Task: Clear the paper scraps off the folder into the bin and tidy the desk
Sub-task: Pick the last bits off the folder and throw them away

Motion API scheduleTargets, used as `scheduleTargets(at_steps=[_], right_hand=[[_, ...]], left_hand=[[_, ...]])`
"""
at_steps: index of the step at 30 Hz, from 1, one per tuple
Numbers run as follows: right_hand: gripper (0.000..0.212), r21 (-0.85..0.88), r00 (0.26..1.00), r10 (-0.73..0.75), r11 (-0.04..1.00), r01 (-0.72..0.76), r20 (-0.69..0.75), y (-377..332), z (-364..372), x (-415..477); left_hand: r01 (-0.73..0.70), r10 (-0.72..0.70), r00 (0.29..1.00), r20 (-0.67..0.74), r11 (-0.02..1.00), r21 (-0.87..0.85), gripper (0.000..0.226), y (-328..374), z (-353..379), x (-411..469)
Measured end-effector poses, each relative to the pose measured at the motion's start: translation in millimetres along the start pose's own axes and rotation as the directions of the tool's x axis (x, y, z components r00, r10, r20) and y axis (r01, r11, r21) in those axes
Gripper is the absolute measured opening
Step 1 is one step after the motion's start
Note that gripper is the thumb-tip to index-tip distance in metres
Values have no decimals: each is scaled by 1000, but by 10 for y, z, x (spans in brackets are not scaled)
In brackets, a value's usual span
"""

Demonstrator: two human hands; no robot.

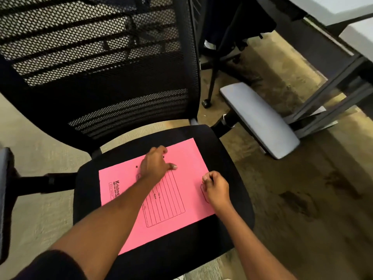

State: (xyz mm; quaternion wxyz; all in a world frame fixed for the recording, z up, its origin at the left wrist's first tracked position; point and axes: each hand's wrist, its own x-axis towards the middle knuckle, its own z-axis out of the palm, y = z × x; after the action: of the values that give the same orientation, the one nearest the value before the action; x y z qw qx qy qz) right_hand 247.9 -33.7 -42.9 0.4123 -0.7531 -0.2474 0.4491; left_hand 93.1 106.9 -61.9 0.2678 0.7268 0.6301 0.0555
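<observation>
A pink folder point(177, 190) with black print lies flat on the black seat of an office chair point(228, 158). My left hand point(155, 163) rests on the folder's far half, fingers curled down and thumb out to the right; I cannot see anything in it. My right hand point(217, 188) sits at the folder's right edge with its fingers pinched closed; whether a scrap is between them is hidden. A tiny dark speck point(136, 166) lies on the folder just left of my left hand. No bin is in view.
The chair's black mesh backrest point(96, 57) rises behind the folder. Grey armrests stick out at the right point(260, 120) and at the left edge point(4, 199). A desk frame with a white top point(343, 63) stands at the right. Another chair's wheeled base point(207, 102) is behind. The floor is tan carpet.
</observation>
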Motion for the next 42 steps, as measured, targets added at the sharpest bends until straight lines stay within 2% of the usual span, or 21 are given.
scheduleTargets(at_steps=[3, 8, 13, 18, 26, 31, 33, 38, 42], right_hand=[[26, -28, 999, -37, 999, 37, 3, 61, 8, 23], [26, -65, 995, -93, 993, 94, 25, 137, -9, 59], [23, -67, 995, -96, 993, 98, 29, 158, 1, 83], [24, -54, 995, -90, 994, 92, 38, 169, 4, 89], [21, -79, 990, -132, 988, 135, 41, 222, -12, 124], [21, -93, 992, -125, 987, 127, 35, 241, 3, 134], [21, -78, 991, -128, 988, 130, 35, 235, 1, 131], [20, -77, 992, -121, 989, 124, 39, 222, -4, 129], [21, -51, 993, -115, 992, 117, 39, 213, 5, 122]], left_hand=[[-7, 8, 1000, 25, 1000, -11, 78, 21, -31, 47], [-35, 40, 999, 19, 981, -192, 77, -173, -93, 147], [-31, 46, 994, 97, 988, -151, 90, -196, -124, 184], [-14, 22, 994, 111, 997, -72, 76, -170, -132, 311], [-21, 29, 993, 110, 997, -68, 61, -313, -298, 410], [-40, 41, 979, 200, 999, -12, 89, -275, -350, 307], [-37, 29, 976, 215, 999, 33, 93, -246, -326, 294], [-47, 30, 969, 244, 997, 64, 77, -229, -349, 357], [10, -17, 966, 256, 999, 31, 36, -342, -426, 518]])
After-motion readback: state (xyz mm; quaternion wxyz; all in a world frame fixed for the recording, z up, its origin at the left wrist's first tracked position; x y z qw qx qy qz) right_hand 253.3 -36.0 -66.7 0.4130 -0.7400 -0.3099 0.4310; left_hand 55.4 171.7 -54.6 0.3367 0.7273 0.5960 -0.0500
